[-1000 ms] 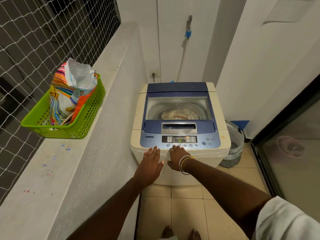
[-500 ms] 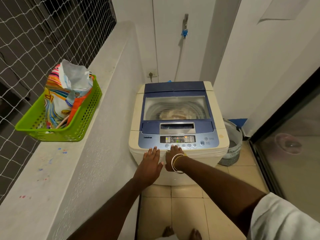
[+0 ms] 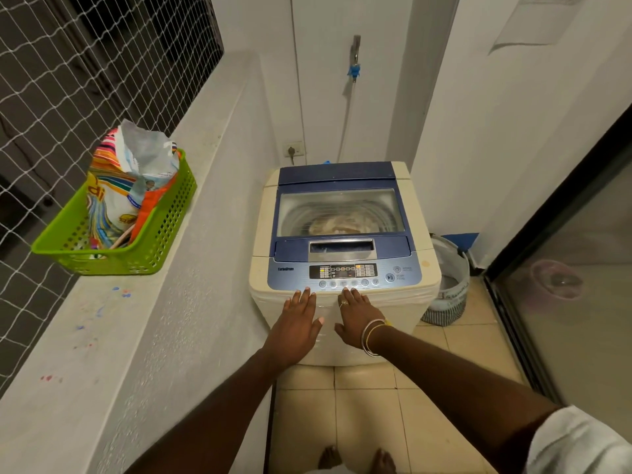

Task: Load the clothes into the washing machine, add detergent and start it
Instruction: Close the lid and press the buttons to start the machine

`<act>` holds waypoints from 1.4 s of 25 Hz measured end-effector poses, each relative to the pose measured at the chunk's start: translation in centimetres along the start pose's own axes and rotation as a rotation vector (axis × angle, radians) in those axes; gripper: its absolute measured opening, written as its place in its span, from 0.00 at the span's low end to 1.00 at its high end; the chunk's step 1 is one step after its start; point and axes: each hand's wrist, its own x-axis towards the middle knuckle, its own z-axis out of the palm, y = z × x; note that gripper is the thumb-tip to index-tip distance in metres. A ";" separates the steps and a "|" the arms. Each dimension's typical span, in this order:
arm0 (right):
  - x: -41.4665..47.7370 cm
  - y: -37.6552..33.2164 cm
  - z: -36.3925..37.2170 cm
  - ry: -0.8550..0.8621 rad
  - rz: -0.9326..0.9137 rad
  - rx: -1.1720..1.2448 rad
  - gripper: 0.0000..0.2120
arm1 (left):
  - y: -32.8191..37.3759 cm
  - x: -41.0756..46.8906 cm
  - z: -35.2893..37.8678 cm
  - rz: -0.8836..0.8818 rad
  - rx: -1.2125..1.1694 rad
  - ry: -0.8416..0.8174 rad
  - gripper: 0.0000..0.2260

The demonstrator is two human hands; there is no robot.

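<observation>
A cream and blue top-loading washing machine [image 3: 424, 278] stands ahead with its glass lid [image 3: 340, 212] down. Pale clothes [image 3: 337, 225] show through the glass inside the drum. My left hand [image 3: 295, 325] lies flat with straight fingers against the machine's front edge, below the control panel [image 3: 343, 271]. My right hand [image 3: 355, 316], with a ring and bangles, is beside it, fingertips at the row of buttons on the panel's lower edge. A colourful detergent bag [image 3: 128, 186] stands open in a green basket [image 3: 160, 230] on the ledge to the left.
A grey concrete ledge [image 3: 119, 336] runs along the left under a netted window [image 3: 85, 63]. A striped laundry basket [image 3: 448, 292] sits on the tiled floor right of the machine. A glass sliding door [image 3: 567, 285] closes the right side. A tap [image 3: 355, 58] and socket [image 3: 293, 150] are on the back wall.
My right hand has flattened out, its fingertips staying at the button row. The left hand has barely moved. My view has shifted slightly.
</observation>
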 end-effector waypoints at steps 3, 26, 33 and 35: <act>-1.4 0.5 0.1 0.032 -0.002 0.040 0.36 | 0.7 -0.5 -0.1 0.006 0.008 -0.001 0.28; -7.2 2.3 1.8 0.111 0.062 0.053 0.36 | 4.7 -2.5 0.5 0.013 -0.035 -0.013 0.28; -7.3 1.7 1.6 0.083 0.053 0.055 0.36 | 5.1 -2.7 0.5 0.004 -0.030 -0.028 0.28; -7.3 1.6 1.7 0.083 0.049 0.053 0.36 | 5.0 -2.7 0.6 -0.003 -0.031 -0.039 0.28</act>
